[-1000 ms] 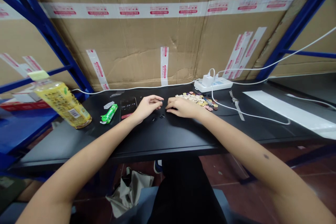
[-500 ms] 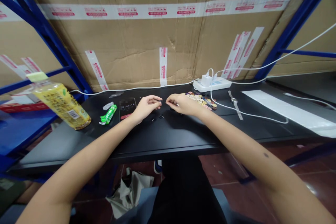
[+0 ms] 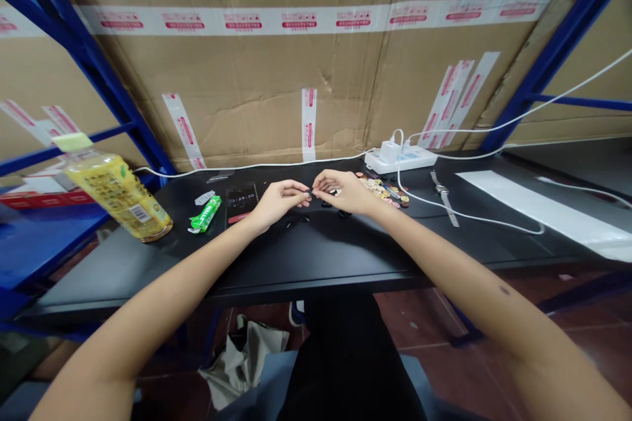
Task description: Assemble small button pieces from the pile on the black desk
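My left hand (image 3: 282, 202) is closed in a pinch on a small black piece (image 3: 311, 193), too small to name. Fingertips of my right hand (image 3: 345, 192) meet it from the other side, pinched together; whether they grip the same piece or another is hidden. Under and beside the hands lie several small black pieces (image 3: 344, 214) on the dark table. Just behind my right hand spreads a pile of colourful round buttons (image 3: 395, 193), partly covered by the hand.
A phone (image 3: 241, 200) showing a timer and a green wrapper (image 3: 205, 214) lie left of my hands. Farther left stands a yellow drink bottle (image 3: 121, 191). A power strip (image 3: 401, 158), white cable (image 3: 474, 222), wristwatch (image 3: 444, 197) and white strip (image 3: 543, 210) are at right. Cardboard (image 3: 257, 72) stands behind.
My hands have come together, closing the gap between their fingertips. The small black piece is now between them. The view has shifted slightly.
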### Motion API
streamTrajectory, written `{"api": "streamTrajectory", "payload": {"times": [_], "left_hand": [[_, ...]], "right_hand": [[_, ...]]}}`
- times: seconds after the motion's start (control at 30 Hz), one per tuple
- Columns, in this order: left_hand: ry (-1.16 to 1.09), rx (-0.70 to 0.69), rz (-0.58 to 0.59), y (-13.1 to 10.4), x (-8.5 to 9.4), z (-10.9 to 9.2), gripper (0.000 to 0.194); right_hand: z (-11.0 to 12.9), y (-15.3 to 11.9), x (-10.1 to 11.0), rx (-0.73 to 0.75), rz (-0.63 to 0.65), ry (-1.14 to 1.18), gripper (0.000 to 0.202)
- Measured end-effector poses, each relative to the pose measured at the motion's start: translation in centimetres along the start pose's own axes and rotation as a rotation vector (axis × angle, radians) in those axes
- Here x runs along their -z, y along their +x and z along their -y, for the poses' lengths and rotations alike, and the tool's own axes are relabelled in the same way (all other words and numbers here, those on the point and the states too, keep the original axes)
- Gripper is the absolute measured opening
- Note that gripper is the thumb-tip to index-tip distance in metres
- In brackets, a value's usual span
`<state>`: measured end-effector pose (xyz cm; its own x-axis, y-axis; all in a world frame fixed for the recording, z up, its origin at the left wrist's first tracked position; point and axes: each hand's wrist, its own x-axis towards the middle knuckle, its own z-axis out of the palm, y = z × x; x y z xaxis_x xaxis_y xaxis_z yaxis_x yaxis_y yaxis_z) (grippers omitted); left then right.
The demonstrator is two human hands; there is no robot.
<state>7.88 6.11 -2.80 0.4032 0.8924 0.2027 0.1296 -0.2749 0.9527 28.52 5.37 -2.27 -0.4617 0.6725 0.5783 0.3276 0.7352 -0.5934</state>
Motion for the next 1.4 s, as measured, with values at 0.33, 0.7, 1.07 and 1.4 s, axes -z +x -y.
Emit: {"api": "streamTrajectory", "payload": {"times": [0.33,0.7,1.07,1.4], "left_hand": [[0.021,-0.003,0.009,-0.2,-0.1,-0.2,0.033],[0.141,-0.05,0.032,-0.1,0.2,-0.1,0.032],[0.038,0.007,0.027,-0.3,-0.1,-0.3,0.032],[0.027,0.01,-0.008,-0.2,0.0,-0.3,0.03]], "right_hand": [[0.0,-0.1,0.0,0.019,0.027,-0.024,0.011],[0.2,-0.3,0.1,0.026,0.061,-0.063,0.012],[0.4,-0.1,0.2,-0.037,0.101,0.018,0.018],[-0.5,-0.4,1.6,0.021,0.015,-0.428,0.02]]}}
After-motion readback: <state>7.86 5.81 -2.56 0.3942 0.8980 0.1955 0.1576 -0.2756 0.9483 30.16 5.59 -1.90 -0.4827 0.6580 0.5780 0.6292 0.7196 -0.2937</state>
